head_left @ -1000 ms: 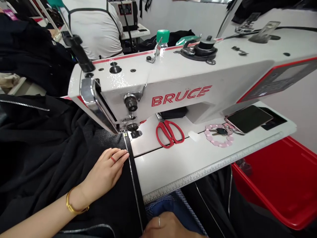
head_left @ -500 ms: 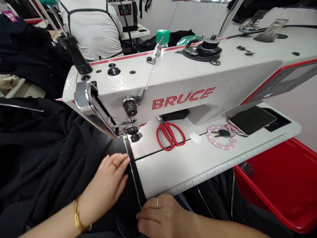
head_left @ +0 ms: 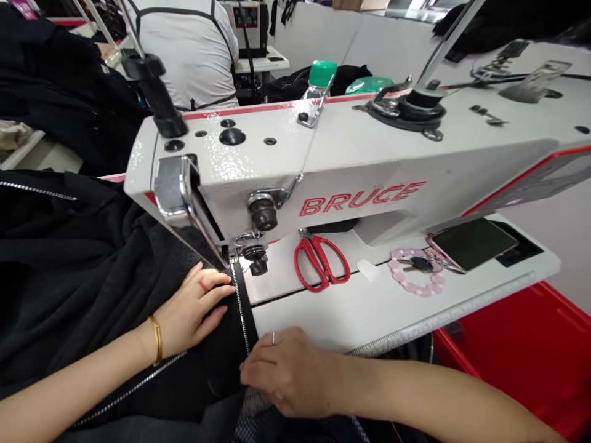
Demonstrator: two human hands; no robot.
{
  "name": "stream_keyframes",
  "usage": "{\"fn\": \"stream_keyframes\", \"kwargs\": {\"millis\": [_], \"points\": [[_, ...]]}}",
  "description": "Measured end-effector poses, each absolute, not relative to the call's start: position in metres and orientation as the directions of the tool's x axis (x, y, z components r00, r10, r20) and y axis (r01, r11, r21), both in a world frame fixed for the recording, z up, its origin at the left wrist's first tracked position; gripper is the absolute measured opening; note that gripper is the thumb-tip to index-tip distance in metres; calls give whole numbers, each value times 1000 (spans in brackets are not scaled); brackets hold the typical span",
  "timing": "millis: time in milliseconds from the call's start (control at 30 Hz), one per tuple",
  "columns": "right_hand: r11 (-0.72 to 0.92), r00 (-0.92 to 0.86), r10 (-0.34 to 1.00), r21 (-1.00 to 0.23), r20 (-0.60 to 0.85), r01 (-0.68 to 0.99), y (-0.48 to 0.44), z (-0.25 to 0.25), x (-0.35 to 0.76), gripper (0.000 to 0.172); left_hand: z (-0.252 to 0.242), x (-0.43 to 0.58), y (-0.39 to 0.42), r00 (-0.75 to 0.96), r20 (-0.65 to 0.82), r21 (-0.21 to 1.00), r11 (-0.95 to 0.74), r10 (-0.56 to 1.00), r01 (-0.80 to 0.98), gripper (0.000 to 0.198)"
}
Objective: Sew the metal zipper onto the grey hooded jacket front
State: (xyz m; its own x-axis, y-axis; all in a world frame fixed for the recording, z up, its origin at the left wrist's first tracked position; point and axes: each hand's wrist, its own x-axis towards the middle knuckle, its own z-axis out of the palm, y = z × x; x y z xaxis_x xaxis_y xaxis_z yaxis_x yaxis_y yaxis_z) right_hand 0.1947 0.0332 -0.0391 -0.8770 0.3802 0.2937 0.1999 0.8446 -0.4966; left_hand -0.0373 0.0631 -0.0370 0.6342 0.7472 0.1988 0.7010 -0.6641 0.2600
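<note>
A black fleece garment (head_left: 87,289) lies over the left of the sewing table, its silver zipper tape (head_left: 241,307) running toward me from the presser foot (head_left: 255,261) of a white BRUCE sewing machine (head_left: 351,166). My left hand (head_left: 194,307) rests flat on the fabric just left of the zipper, fingers stretched toward the needle. My right hand (head_left: 289,372) sits at the table's front edge, fingers curled and pinching the zipper tape's near end.
Red scissors (head_left: 321,261), a pink bead key ring (head_left: 415,271) and a phone (head_left: 471,243) lie on the machine bed (head_left: 351,311). A red bin (head_left: 521,344) stands at lower right. A person in a white top (head_left: 184,49) sits at the back, behind more dark cloth (head_left: 60,98).
My right hand has come up from below the table edge onto the zipper's near end. My left hand slid a little closer to the presser foot. The view shifted slightly.
</note>
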Motion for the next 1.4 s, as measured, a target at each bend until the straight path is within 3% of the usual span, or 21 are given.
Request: {"fn": "stream_keyframes", "kwargs": {"millis": [167,300,600,733,900,1000,1067,1167,1267,1400], "points": [[865,-871,386,-446,303,228,56,-36,185,13,-37,-44,90,631,181,208,-656,755,725,24],[880,-889,378,-399,256,259,74,-36,182,14,-31,-46,113,613,89,125,-620,785,775,33],[809,-879,424,-527,220,259,96,-35,178,11,-3,-44,151,429,-160,47,-428,889,903,28],[845,-874,420,-459,246,276,90,-33,176,12,41,-62,105,253,-328,-36,-280,910,959,34],[906,-868,373,-330,328,264,78,-35,171,12,85,-92,-19,-88,-357,-204,14,930,979,72],[912,-861,355,-337,365,233,67,-32,165,14,76,-102,-80,-292,-359,-234,217,886,948,57],[892,-879,366,-385,306,237,57,-26,160,18,63,-104,-105,-304,-335,-199,249,892,948,46],[797,-906,416,-512,82,319,41,-8,149,25,47,-100,-121,-267,-224,-2,274,937,962,48],[638,-910,400,-678,-114,365,27,16,135,30,38,-96,-116,-336,-126,134,352,933,926,64],[378,-949,225,-878,-220,293,17,39,114,37,28,-112,-94,-463,-121,244,478,878,844,92]]}}
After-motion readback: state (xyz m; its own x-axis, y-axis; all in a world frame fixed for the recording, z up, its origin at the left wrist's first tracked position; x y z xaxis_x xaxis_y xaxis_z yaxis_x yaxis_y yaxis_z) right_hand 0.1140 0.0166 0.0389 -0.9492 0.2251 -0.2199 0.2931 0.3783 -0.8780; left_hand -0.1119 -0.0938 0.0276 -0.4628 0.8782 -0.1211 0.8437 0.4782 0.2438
